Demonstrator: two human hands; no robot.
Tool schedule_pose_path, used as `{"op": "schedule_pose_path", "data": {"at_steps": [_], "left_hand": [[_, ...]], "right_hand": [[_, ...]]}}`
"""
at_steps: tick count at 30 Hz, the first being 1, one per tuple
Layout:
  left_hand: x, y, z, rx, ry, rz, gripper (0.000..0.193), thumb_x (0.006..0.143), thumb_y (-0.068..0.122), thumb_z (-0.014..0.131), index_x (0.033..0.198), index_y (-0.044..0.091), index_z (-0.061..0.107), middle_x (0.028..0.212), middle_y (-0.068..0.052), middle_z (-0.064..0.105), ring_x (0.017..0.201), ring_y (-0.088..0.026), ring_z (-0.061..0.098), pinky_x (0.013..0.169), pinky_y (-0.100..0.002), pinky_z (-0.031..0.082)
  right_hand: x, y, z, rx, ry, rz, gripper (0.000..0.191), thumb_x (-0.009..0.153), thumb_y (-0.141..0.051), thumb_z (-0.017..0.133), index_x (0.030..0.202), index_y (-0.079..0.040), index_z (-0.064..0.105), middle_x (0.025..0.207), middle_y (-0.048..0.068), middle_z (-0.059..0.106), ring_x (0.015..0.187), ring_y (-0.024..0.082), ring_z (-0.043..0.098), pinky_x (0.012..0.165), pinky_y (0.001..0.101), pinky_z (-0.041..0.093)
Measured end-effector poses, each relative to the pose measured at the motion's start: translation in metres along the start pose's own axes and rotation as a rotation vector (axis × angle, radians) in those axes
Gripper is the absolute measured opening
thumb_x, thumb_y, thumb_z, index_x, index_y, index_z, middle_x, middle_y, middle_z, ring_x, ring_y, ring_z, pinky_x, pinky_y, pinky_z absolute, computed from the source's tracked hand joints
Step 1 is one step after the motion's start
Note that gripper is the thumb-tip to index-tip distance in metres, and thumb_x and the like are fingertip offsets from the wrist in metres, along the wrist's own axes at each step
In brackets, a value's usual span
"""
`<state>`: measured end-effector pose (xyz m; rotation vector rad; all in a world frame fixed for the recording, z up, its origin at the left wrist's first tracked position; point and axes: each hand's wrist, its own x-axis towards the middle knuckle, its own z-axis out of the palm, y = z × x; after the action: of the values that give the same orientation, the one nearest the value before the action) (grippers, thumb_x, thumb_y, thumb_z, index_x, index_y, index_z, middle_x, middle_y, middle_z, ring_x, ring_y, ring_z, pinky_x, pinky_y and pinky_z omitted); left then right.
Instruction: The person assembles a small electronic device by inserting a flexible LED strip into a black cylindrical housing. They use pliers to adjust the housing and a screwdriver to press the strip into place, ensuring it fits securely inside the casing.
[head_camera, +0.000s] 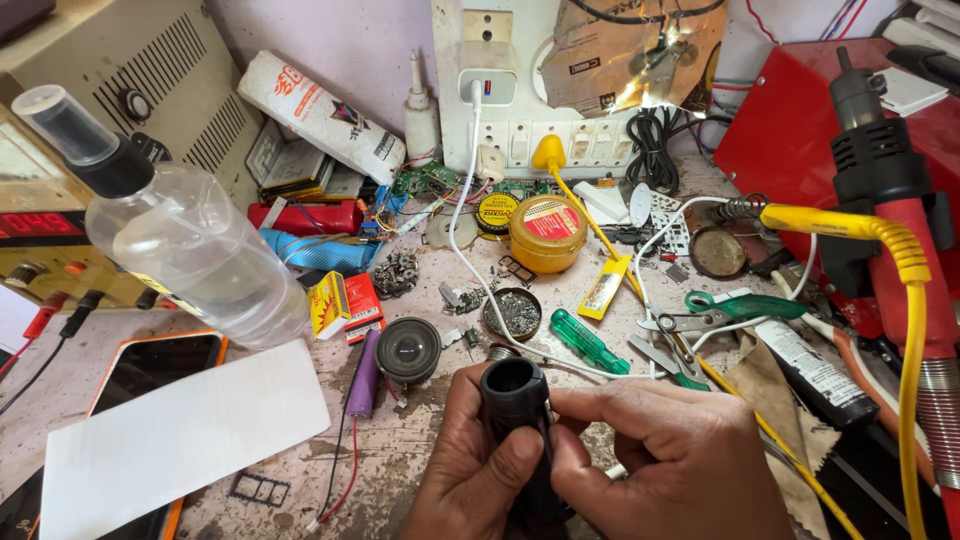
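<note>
Both hands meet low in the middle of the view, over the near edge of a cluttered bench (400, 470). The left hand (470, 470) is wrapped around a black cylindrical tube (513, 395), thumb pressed against its side, holding it upright with the open round end facing up. The right hand (670, 450) closes on the same tube from the other side, fingertips pinching just below the rim; what the tube belongs to is hard to tell from this angle, since its lower part is hidden between the palms.

Just beyond the tube lie a small round black speaker (408, 350) and, touching its left side, a purple cylindrical battery cell (364, 374) with thin wires trailing toward the near edge. A green-handled screwdriver (588, 341) rests just right of the tube, and green-handled scissors (720, 312) lie farther right. A white cable (462, 220) runs down from a wall charger (488, 85) past a round tin of metal bits (512, 313). A yellow tin of soldering paste (548, 232) stands behind it. At left, a clear spray bottle (180, 225) tilts above a white sheet (180, 440) covering an orange-edged phone (150, 365).
</note>
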<state>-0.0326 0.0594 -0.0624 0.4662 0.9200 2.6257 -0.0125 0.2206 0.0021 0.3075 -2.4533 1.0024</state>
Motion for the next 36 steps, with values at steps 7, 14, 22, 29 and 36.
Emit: {"op": "schedule_pose_path", "data": {"at_steps": [7, 14, 22, 29, 36], "left_hand": [[0.003, -0.001, -0.011, 0.171, 0.000, 0.046, 0.043, 0.096, 0.012, 0.069, 0.128, 0.005, 0.041, 0.113, -0.011, 0.060, 0.104, -0.015, 0.059, 0.095, -0.035, 0.049], [0.001, -0.001, -0.023, 0.223, -0.006, 0.066, 0.044, 0.096, 0.010, 0.070, 0.125, 0.004, 0.038, 0.115, -0.012, 0.059, 0.108, -0.016, 0.058, 0.098, -0.038, 0.048], [0.002, -0.009, -0.021, 0.204, 0.018, 0.061, 0.043, 0.097, 0.011, 0.068, 0.127, 0.005, 0.038, 0.120, -0.013, 0.056, 0.115, -0.017, 0.055, 0.105, -0.038, 0.044], [0.009, -0.020, -0.024, 0.043, 0.026, 0.031, 0.048, 0.097, 0.010, 0.062, 0.138, 0.007, 0.037, 0.126, -0.012, 0.056, 0.120, -0.021, 0.054, 0.108, -0.038, 0.040], [0.013, -0.023, -0.021, -0.034, 0.082, -0.031, 0.049, 0.097, 0.014, 0.058, 0.143, 0.007, 0.043, 0.125, -0.013, 0.058, 0.119, -0.022, 0.056, 0.107, -0.040, 0.041]], "right_hand": [[0.002, 0.005, 0.003, 0.047, 0.003, -0.018, 0.027, 0.071, -0.017, 0.084, 0.098, -0.017, 0.083, 0.066, -0.005, 0.073, 0.055, 0.001, 0.062, 0.045, 0.0198, 0.046], [0.001, 0.004, 0.008, 0.038, -0.008, -0.006, 0.028, 0.069, -0.018, 0.085, 0.097, -0.016, 0.083, 0.067, -0.006, 0.076, 0.059, 0.002, 0.065, 0.048, 0.0196, 0.049], [0.000, 0.008, 0.008, -0.047, 0.046, -0.068, 0.023, 0.069, -0.019, 0.085, 0.092, -0.015, 0.081, 0.071, -0.002, 0.075, 0.061, 0.006, 0.067, 0.051, 0.0216, 0.052], [0.000, 0.013, 0.004, -0.152, 0.054, -0.376, 0.023, 0.075, -0.014, 0.082, 0.097, -0.013, 0.077, 0.077, 0.003, 0.074, 0.064, 0.015, 0.073, 0.058, 0.0273, 0.057], [0.000, 0.016, -0.002, -0.106, 0.064, -0.413, 0.027, 0.078, -0.013, 0.083, 0.105, -0.013, 0.077, 0.083, 0.004, 0.075, 0.067, 0.014, 0.074, 0.059, 0.0255, 0.059]]}}
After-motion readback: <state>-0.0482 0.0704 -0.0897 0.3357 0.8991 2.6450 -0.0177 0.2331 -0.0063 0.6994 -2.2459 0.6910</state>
